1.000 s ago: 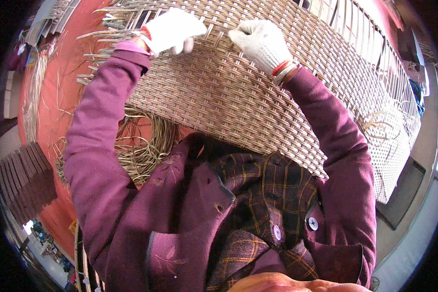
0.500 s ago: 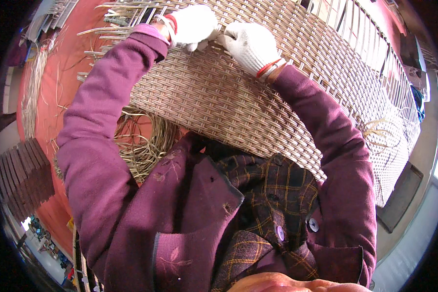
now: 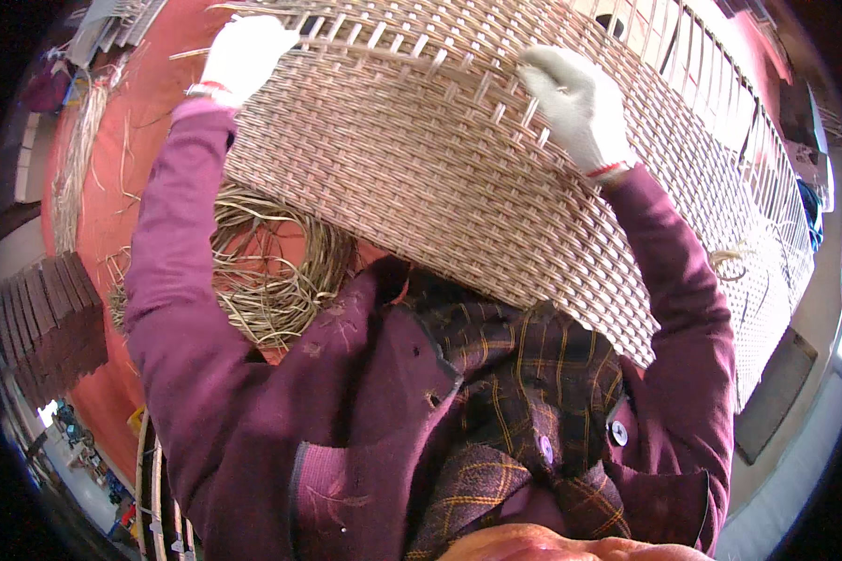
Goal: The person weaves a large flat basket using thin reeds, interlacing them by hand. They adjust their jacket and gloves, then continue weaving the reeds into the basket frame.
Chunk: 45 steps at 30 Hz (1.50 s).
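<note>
A large panel of woven brown-beige strips spreads in front of me, with a curved row of pale upright strips showing across its upper part. My left hand, in a white knit glove, is at the panel's upper left edge. Its fingers are pressed together, and glare hides what lies in them. A thin weaving strand runs from beside that hand along the curved row. Over the right part of the weave, my right hand, also gloved, is closed with curled fingers; whatever it grips is hidden.
A coil of loose strands lies on the red surface left of my lap. More long strands hang at the far left, above a stack of brown slats. A tied strand loop sits on the panel's right side.
My hands, close together before, have moved wide apart: the left to the left edge, the right to the right. The curved row with pale uprights now shows between them.
</note>
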Each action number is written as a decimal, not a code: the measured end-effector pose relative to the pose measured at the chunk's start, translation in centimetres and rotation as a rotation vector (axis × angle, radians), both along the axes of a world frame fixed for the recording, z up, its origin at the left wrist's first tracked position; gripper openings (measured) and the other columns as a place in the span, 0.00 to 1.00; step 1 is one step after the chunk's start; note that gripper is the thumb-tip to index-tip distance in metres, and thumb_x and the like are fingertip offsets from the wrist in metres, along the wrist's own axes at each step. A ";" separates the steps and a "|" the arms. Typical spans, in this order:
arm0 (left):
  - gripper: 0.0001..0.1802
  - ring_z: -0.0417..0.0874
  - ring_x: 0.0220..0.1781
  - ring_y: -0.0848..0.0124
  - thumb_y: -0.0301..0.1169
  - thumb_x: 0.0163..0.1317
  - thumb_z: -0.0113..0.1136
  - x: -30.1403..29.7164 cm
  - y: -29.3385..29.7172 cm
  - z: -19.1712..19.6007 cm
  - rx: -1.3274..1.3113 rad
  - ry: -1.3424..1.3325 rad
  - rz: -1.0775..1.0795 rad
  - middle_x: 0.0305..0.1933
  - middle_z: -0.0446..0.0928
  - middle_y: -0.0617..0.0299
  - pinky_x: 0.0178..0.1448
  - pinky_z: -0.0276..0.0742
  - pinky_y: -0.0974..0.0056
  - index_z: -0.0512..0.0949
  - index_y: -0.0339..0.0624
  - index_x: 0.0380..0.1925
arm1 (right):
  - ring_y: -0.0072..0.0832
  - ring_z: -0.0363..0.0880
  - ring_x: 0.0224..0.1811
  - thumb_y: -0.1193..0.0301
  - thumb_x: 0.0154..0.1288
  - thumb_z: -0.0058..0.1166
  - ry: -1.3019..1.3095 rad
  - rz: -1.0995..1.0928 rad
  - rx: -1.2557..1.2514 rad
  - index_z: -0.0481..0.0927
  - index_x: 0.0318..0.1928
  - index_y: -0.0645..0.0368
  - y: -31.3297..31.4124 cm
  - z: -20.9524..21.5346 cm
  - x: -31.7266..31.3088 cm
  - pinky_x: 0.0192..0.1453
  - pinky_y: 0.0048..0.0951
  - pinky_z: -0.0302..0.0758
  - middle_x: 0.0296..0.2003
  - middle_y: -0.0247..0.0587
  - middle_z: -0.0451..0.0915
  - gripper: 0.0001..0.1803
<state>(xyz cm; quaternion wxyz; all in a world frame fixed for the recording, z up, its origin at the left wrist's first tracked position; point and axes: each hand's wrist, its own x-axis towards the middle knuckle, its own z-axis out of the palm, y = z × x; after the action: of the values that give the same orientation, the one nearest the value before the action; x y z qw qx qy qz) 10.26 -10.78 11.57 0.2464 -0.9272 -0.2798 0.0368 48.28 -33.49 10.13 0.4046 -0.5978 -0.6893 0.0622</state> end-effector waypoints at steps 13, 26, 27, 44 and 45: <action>0.17 0.83 0.65 0.53 0.31 0.78 0.53 -5.5 2.2 -7.0 -0.177 -0.161 -0.009 0.61 0.84 0.49 0.73 0.75 0.53 0.85 0.44 0.59 | 0.33 0.75 0.71 0.63 0.86 0.50 0.400 -0.118 -0.142 0.77 0.70 0.60 -5.6 -6.8 21.5 0.78 0.36 0.69 0.65 0.43 0.80 0.21; 0.23 0.82 0.62 0.60 0.37 0.78 0.57 -5.5 4.1 -6.6 -0.778 -0.571 0.590 0.64 0.84 0.56 0.64 0.76 0.53 0.79 0.41 0.69 | 0.50 0.86 0.32 0.56 0.67 0.65 -0.283 -0.476 0.029 0.84 0.36 0.50 -11.1 -3.1 25.1 0.40 0.52 0.79 0.28 0.44 0.83 0.12; 0.24 0.83 0.61 0.60 0.38 0.78 0.57 -5.5 3.7 -6.2 -0.825 -0.664 0.584 0.64 0.84 0.57 0.63 0.76 0.52 0.79 0.40 0.69 | 0.50 0.86 0.31 0.56 0.68 0.64 -0.274 -0.431 -0.015 0.84 0.36 0.49 -11.1 -3.4 25.5 0.38 0.52 0.79 0.27 0.44 0.83 0.12; 0.21 0.83 0.66 0.55 0.29 0.79 0.47 -7.4 4.4 -9.4 0.048 -0.064 -0.456 0.65 0.83 0.54 0.75 0.74 0.51 0.80 0.42 0.66 | 0.38 0.88 0.54 0.59 0.83 0.50 -0.380 -0.428 -0.177 0.85 0.62 0.52 -9.2 -4.7 26.7 0.60 0.40 0.82 0.53 0.42 0.89 0.19; 0.19 0.83 0.66 0.53 0.29 0.79 0.50 -6.4 3.4 -8.6 -0.358 -0.296 -0.144 0.63 0.84 0.51 0.75 0.75 0.50 0.82 0.40 0.64 | 0.36 0.88 0.54 0.60 0.84 0.52 -0.425 -0.440 0.021 0.82 0.68 0.54 -8.0 -5.3 26.2 0.61 0.37 0.82 0.53 0.41 0.89 0.21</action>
<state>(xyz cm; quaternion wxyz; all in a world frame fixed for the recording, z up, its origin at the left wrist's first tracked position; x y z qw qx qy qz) 3.86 -7.39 2.95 0.0364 -0.9689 -0.2350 -0.0683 74.43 -41.45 4.87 0.2613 -0.7280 -0.6132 -0.1603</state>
